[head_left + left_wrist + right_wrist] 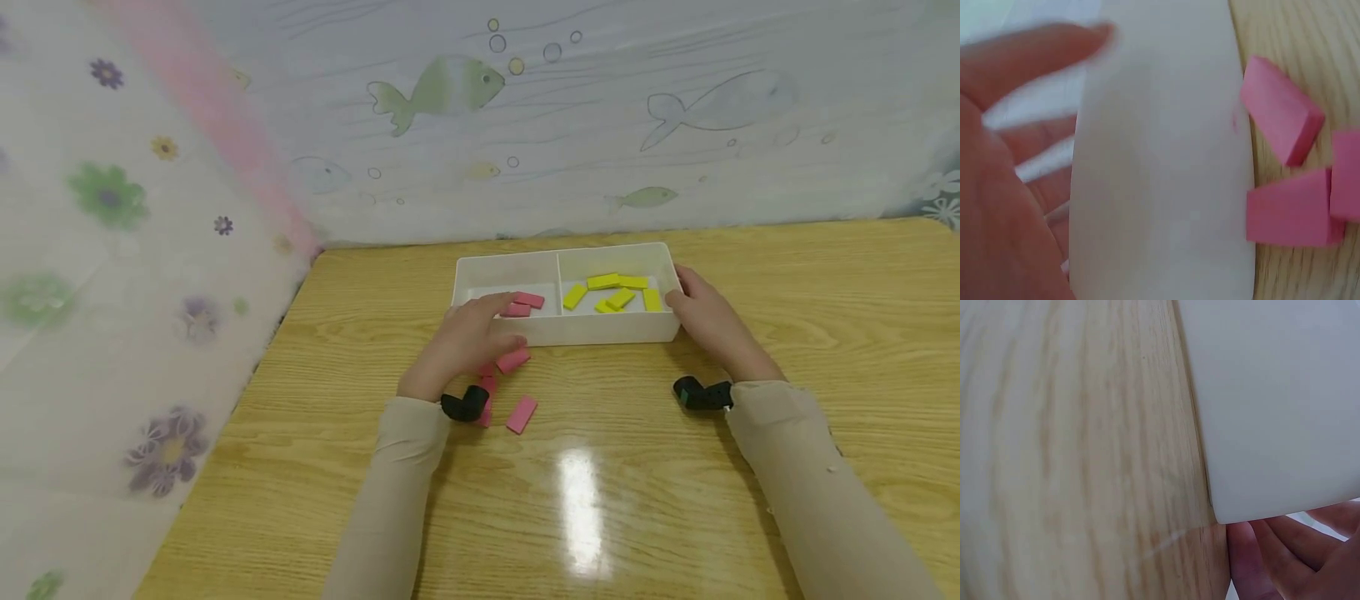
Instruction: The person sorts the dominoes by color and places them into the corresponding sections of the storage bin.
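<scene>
A white two-compartment box (600, 328) sits on the table. My left hand (468, 333) is over the front wall of its left compartment, fingers spread and no block between them. In the left wrist view that hand (1004, 156) shows its thumb apart from the other fingers beside the box wall (1160, 156). Pink blocks (529, 300) lie in the left compartment, partly hidden by the hand. My right hand (708, 321) holds the box's right end, thumb at the rim and fingers along the outside. Several yellow blocks (575, 296) lie scattered in the right compartment.
On the wooden table (630, 500), several pink blocks lie in front of the box, one pink block (522, 414) nearer me and another pink block (1282, 109) close to its wall. A patterned fabric backdrop (570, 125) rises behind the table and along its left side.
</scene>
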A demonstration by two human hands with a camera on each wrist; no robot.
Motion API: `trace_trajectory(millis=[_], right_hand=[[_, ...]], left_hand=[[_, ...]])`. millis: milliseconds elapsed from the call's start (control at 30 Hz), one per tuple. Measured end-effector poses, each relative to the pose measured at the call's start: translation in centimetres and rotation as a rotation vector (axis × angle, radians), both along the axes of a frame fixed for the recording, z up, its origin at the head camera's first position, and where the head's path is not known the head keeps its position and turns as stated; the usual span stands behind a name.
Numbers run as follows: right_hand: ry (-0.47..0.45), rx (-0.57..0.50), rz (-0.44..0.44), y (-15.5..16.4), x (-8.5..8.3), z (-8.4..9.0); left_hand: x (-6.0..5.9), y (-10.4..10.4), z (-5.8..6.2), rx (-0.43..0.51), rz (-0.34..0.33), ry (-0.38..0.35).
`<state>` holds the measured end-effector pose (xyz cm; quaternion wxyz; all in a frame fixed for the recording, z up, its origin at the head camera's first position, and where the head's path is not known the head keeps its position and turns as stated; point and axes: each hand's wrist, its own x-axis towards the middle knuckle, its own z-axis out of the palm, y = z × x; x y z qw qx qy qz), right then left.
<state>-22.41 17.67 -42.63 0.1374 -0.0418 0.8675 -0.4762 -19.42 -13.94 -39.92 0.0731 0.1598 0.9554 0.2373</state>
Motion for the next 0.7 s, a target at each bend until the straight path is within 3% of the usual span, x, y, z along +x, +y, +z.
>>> trace_trajectory(millis=[167,300,433,700], right_hand=[[0.010,0.000,0.002,0.0,0.1,0.1],[-0.003,-0.004,0.006,-0.1,0.1,0.0],[-0.001,0.000,0.004,0.0,0.0,-0.1],[0.008,0.002,0.003,0.0,0.1,-0.1]], left_hand=[[0.3,-1.3,0.6,0.229,-0.014,-0.077],[0.4,-2.6,1.2,0.336,-0.035,-0.062],[0.4,-3.2,1.7,0.385,-0.026,-0.023],[0.6,-3.1,2.4,0.378,-0.024,0.055]])
